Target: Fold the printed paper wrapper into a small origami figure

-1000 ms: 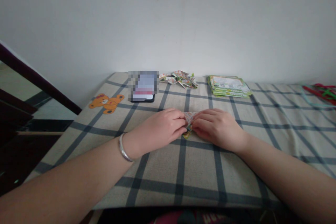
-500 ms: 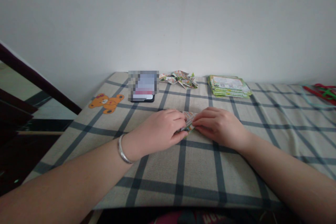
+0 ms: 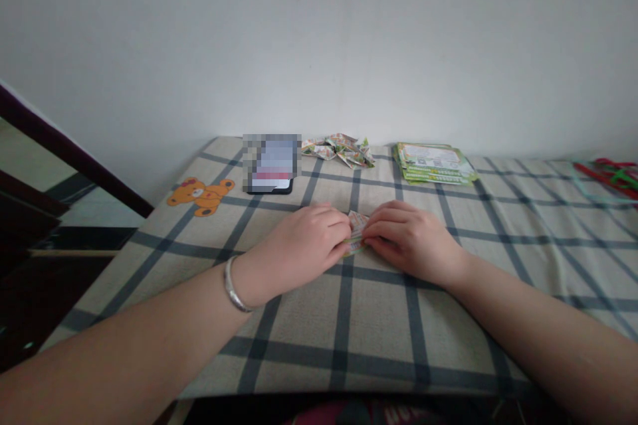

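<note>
Between my two hands lies a small piece of printed paper [image 3: 357, 232], white and green with orange print, folded and low against the checked tablecloth. My left hand [image 3: 313, 237], with a silver bangle at the wrist, grips the paper's left side with bent fingers. My right hand [image 3: 409, 239] pinches its right side between thumb and fingers. Much of the paper is covered by the fingers, so its full shape is hidden. Beyond the hands sit several folded paper pieces [image 3: 343, 149] with similar print, joined or lying close together.
A stack of green printed sheets [image 3: 433, 165] lies at the back right, near the wall. To the left are a phone [image 3: 272, 169], partly blurred, and a flat orange bear cutout [image 3: 202, 196]. Red and green items [image 3: 615, 176] rest at the far right of the tablecloth [image 3: 299, 345].
My left thumb has drawn back a little from the paper's near edge, showing more of its green strip. The right hand has shifted very slightly. Everything else stays put.
</note>
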`<state>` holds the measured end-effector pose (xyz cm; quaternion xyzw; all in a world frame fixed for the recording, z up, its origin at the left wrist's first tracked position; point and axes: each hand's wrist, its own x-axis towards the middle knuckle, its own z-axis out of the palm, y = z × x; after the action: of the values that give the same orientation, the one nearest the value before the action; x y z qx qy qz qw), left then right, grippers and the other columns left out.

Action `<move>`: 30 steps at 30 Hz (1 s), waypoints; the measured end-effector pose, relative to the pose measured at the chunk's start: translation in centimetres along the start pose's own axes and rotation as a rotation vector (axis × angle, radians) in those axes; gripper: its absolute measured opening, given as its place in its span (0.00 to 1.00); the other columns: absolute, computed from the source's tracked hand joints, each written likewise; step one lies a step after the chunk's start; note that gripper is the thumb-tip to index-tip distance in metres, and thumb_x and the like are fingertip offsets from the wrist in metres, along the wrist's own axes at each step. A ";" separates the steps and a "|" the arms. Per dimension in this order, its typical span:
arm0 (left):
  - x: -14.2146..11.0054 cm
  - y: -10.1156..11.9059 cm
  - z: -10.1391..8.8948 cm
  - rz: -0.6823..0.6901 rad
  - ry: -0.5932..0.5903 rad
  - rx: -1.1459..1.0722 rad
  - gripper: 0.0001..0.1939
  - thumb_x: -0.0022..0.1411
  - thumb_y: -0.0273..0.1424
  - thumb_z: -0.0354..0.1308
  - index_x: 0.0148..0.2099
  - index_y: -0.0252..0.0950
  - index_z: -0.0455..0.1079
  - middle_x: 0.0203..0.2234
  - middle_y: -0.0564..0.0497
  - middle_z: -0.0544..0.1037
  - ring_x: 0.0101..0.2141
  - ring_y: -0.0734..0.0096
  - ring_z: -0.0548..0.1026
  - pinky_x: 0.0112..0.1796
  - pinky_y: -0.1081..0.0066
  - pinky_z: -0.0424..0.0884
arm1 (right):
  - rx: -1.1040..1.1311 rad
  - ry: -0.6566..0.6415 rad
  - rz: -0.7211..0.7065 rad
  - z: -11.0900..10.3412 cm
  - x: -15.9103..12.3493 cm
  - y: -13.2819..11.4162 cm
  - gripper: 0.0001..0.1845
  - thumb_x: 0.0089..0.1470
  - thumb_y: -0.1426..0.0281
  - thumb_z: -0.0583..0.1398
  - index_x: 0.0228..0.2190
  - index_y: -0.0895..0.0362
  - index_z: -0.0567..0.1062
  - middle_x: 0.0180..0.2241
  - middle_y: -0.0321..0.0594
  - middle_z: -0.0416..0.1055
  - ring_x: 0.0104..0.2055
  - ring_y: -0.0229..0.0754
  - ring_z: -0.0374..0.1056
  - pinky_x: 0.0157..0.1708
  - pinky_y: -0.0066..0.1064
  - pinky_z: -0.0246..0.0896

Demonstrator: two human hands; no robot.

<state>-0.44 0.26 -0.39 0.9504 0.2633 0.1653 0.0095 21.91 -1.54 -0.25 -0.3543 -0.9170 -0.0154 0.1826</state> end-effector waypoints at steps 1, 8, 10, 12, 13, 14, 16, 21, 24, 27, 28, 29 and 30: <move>0.0 0.0 0.0 0.010 0.007 0.010 0.08 0.65 0.31 0.55 0.41 0.33 0.73 0.37 0.47 0.76 0.43 0.64 0.73 0.49 0.60 0.69 | 0.013 0.007 0.006 -0.1 0.0 0.1 0.10 0.60 0.70 0.56 0.34 0.56 0.78 0.34 0.42 0.75 0.39 0.43 0.68 0.39 0.35 0.64; 0.0 -0.3 0.0 0.002 0.055 0.072 0.07 0.65 0.29 0.55 0.41 0.34 0.74 0.39 0.49 0.77 0.45 0.64 0.72 0.55 0.57 0.63 | 0.076 -0.013 0.071 -0.5 -0.2 0.7 0.10 0.60 0.69 0.57 0.32 0.57 0.78 0.32 0.42 0.74 0.36 0.41 0.68 0.37 0.32 0.63; -0.1 -0.4 0.0 -0.007 0.072 0.073 0.07 0.64 0.29 0.56 0.41 0.34 0.74 0.40 0.49 0.77 0.46 0.64 0.72 0.55 0.57 0.63 | 0.071 -0.016 0.072 -0.5 -0.2 0.8 0.10 0.60 0.69 0.57 0.32 0.58 0.78 0.31 0.42 0.74 0.35 0.41 0.68 0.36 0.32 0.62; 0.0 -0.4 0.0 -0.009 0.090 0.055 0.06 0.64 0.29 0.57 0.41 0.34 0.74 0.39 0.49 0.77 0.46 0.64 0.72 0.54 0.59 0.65 | 0.058 -0.020 0.075 -0.4 -0.2 0.8 0.11 0.61 0.69 0.57 0.32 0.58 0.78 0.31 0.42 0.74 0.35 0.41 0.68 0.35 0.32 0.62; 0.0 -0.4 0.0 -0.014 0.098 0.044 0.06 0.63 0.29 0.57 0.40 0.34 0.74 0.39 0.49 0.77 0.46 0.64 0.72 0.53 0.59 0.65 | 0.051 -0.021 0.079 -0.3 -0.1 0.8 0.11 0.61 0.69 0.56 0.31 0.58 0.78 0.30 0.42 0.73 0.34 0.41 0.67 0.35 0.32 0.61; 0.0 -0.4 0.0 -0.019 0.105 0.031 0.06 0.63 0.29 0.57 0.40 0.34 0.74 0.39 0.49 0.78 0.46 0.64 0.72 0.53 0.60 0.65 | 0.045 -0.021 0.081 -0.3 -0.1 0.8 0.11 0.61 0.69 0.56 0.31 0.58 0.78 0.30 0.42 0.73 0.34 0.41 0.67 0.35 0.32 0.61; 0.1 -0.3 -0.1 -0.035 0.106 0.005 0.06 0.63 0.29 0.57 0.39 0.34 0.74 0.38 0.49 0.77 0.46 0.64 0.72 0.53 0.60 0.65 | 0.032 -0.020 0.088 -0.2 0.1 0.7 0.12 0.61 0.69 0.56 0.30 0.59 0.77 0.29 0.41 0.73 0.34 0.41 0.67 0.34 0.32 0.61; 0.3 -0.4 0.1 -0.102 0.090 -0.043 0.07 0.63 0.32 0.58 0.37 0.34 0.73 0.36 0.49 0.77 0.45 0.63 0.71 0.51 0.60 0.66 | 0.022 -0.008 0.091 -0.1 0.2 0.3 0.12 0.61 0.69 0.56 0.29 0.59 0.77 0.28 0.41 0.73 0.33 0.41 0.66 0.34 0.31 0.59; 0.4 -0.6 0.2 -0.114 0.103 -0.055 0.08 0.63 0.33 0.59 0.35 0.34 0.73 0.34 0.49 0.77 0.44 0.63 0.71 0.50 0.61 0.66 | 0.033 -0.003 0.102 0.0 0.2 0.1 0.12 0.61 0.69 0.56 0.29 0.59 0.77 0.28 0.40 0.73 0.33 0.41 0.66 0.33 0.31 0.58; 0.5 -0.7 0.4 -0.117 0.111 -0.058 0.08 0.63 0.33 0.59 0.34 0.34 0.73 0.33 0.50 0.77 0.43 0.64 0.71 0.49 0.62 0.67 | 0.039 0.006 0.151 0.0 0.2 0.0 0.10 0.59 0.70 0.58 0.28 0.59 0.76 0.27 0.40 0.72 0.31 0.40 0.66 0.32 0.30 0.57; 0.5 -0.7 0.5 -0.118 0.112 -0.057 0.08 0.63 0.33 0.59 0.34 0.34 0.73 0.33 0.50 0.77 0.42 0.64 0.71 0.48 0.62 0.67 | 0.045 0.011 0.170 0.1 0.3 -0.1 0.10 0.59 0.70 0.58 0.28 0.59 0.76 0.27 0.39 0.72 0.31 0.39 0.65 0.32 0.30 0.57; 0.6 -0.8 0.5 -0.119 0.111 -0.053 0.08 0.63 0.33 0.59 0.34 0.33 0.73 0.33 0.50 0.77 0.42 0.64 0.72 0.48 0.62 0.67 | 0.050 0.016 0.184 0.1 0.3 -0.1 0.09 0.58 0.71 0.58 0.28 0.59 0.76 0.27 0.39 0.71 0.31 0.39 0.65 0.32 0.29 0.57; 0.6 -0.8 0.5 -0.121 0.111 -0.048 0.08 0.63 0.33 0.59 0.34 0.33 0.73 0.33 0.49 0.77 0.42 0.64 0.72 0.48 0.62 0.67 | 0.053 0.021 0.195 0.2 0.4 -0.1 0.08 0.58 0.71 0.59 0.28 0.59 0.75 0.27 0.39 0.71 0.31 0.39 0.65 0.31 0.29 0.56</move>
<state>-0.19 1.26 -0.81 0.9216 0.3165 0.2231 0.0275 21.54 -1.29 -0.26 -0.4368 -0.8762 0.0231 0.2024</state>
